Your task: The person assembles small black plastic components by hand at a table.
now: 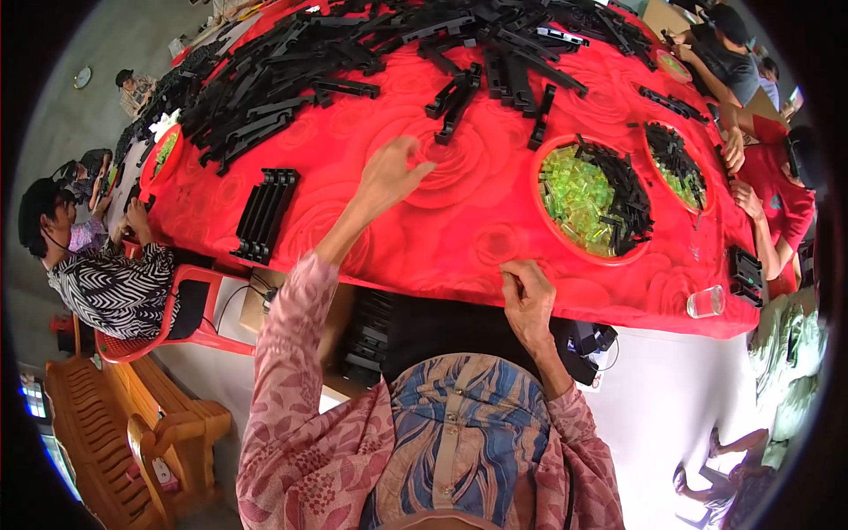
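Blk strips [459,106] beyond L hand [391,179], thumb & fingers apart, R hand [528,299] pinched tog

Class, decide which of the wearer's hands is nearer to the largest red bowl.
Right. The right hand is close to the largest red bowl, off its near-left side; the left hand is farther away, out to the bowl's left, over the red cloth.

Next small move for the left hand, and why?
Probably reach slightly forward and right to the nearest long black plastic piece: the bare left hand looks empty above the red rose-patterned tablecloth, and that piece lies just beyond it.
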Motion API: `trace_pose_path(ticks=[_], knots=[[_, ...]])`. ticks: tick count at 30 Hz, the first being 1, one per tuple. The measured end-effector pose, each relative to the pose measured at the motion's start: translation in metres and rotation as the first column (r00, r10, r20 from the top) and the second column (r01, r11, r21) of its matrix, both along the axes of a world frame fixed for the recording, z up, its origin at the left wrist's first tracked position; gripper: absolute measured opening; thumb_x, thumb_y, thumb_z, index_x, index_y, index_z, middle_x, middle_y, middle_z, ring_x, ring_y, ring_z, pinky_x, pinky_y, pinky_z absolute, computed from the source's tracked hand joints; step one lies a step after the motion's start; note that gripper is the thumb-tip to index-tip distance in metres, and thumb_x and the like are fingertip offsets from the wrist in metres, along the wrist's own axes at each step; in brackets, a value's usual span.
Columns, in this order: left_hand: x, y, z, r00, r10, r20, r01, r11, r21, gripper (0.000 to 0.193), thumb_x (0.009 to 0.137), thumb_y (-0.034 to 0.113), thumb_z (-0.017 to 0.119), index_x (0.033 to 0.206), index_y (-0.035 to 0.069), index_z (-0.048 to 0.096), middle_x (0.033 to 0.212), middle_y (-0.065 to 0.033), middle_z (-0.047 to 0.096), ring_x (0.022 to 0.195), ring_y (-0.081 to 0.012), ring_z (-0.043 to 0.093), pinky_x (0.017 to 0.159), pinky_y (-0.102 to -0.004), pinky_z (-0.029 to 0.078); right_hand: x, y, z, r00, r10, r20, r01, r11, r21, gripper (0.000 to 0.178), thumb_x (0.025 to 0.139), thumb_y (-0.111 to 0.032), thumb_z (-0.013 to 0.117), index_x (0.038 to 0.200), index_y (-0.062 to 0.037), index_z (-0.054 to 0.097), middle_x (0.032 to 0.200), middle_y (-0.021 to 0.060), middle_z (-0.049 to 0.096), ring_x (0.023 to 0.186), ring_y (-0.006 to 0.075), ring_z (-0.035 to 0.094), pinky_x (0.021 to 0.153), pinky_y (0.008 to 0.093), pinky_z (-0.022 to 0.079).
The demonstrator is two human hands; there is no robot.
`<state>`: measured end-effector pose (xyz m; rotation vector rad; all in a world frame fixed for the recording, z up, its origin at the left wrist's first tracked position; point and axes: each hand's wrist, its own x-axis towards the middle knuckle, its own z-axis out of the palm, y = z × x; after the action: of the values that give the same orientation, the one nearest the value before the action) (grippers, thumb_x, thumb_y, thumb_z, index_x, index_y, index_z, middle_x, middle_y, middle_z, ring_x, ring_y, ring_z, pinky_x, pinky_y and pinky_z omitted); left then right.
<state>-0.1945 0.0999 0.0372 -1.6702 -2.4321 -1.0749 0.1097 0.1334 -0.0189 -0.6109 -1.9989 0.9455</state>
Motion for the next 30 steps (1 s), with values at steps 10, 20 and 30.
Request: trace_pose_path(ticks=[10, 20, 30], knots=[[-0.009, 0.078, -0.030, 0.958, 0.245, -0.146, -0.269, 0.948, -0.173, 0.046, 0.080, 0.036, 0.069, 0.103, -0.003, 0.062, 0.107, -0.0243, 0.062, 0.097, -0.0417, 0.064, 0.081, -0.0507, 0.053, -0.005, -0.002, -0.001, 0.999, 0.023, -0.029, -0.021, 0.997, 0.070, 0.017, 0.080, 0.009, 0.064, 0.093, -0.0017, 0.063, 0.085, 0.0121, 0.063, 0.064, 0.0253, 0.061, 0.054, 0.0320, 0.047], [0.130, -0.061, -0.016, 0.999, 0.031, 0.031, -0.036, 0.987, 0.156, 0.028, 0.078, 0.009, 0.075, 0.089, -0.003, 0.052, 0.088, -0.0196, 0.056, 0.075, -0.0403, 0.059, 0.062, -0.0457, 0.048, -0.002, 0.002, -0.008, 0.998, 0.002, -0.058, 0.005, 0.993, 0.119, 0.020, 0.079, 0.012, 0.063, 0.094, -0.0012, 0.064, 0.083, 0.0116, 0.063, 0.060, 0.0204, 0.059, 0.052, 0.0293, 0.045], [0.158, -0.095, -0.027, 0.983, 0.039, 0.180, -0.062, 0.990, 0.123, 0.039, 0.080, 0.016, 0.078, 0.106, -0.003, 0.056, 0.094, -0.0186, 0.059, 0.081, -0.0341, 0.061, 0.070, -0.0403, 0.051, 0.014, -0.003, 0.008, 0.999, 0.036, -0.005, -0.036, 0.987, -0.154, 0.014, 0.082, 0.005, 0.068, 0.094, -0.0016, 0.067, 0.084, 0.0069, 0.065, 0.066, 0.0113, 0.061, 0.052, 0.0227, 0.044]])
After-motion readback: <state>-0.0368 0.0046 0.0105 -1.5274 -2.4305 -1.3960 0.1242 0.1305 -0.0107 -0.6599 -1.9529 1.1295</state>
